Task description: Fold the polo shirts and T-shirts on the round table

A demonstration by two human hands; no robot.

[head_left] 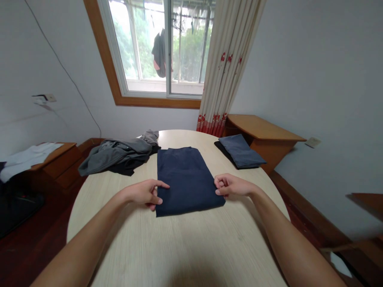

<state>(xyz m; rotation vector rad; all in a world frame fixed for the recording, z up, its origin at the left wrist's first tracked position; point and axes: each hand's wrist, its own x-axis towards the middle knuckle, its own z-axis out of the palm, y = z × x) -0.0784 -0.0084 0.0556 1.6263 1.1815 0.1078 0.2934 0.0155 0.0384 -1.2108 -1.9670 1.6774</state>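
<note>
A navy garment (185, 179), folded into a flat rectangle, lies in front of me on the table; its exact kind does not show. At its left edge is my left hand (143, 193), the index finger stretched over the fabric. That thumb rests on the near left border, with the other fingers curled beneath it. My right hand (235, 186) is closed at the right edge near the close corner, thumb and curled fingers pinching the cloth. Parts of the fingers on both sides are hidden.
A loose heap of grey and black clothes (119, 153) lies at the table's left back. Folded dark garments (241, 151) are stacked near the right edge of the round pale table (191, 247). Beyond stand a wooden desk (263, 126), a curtain (230, 59) and a window (167, 48).
</note>
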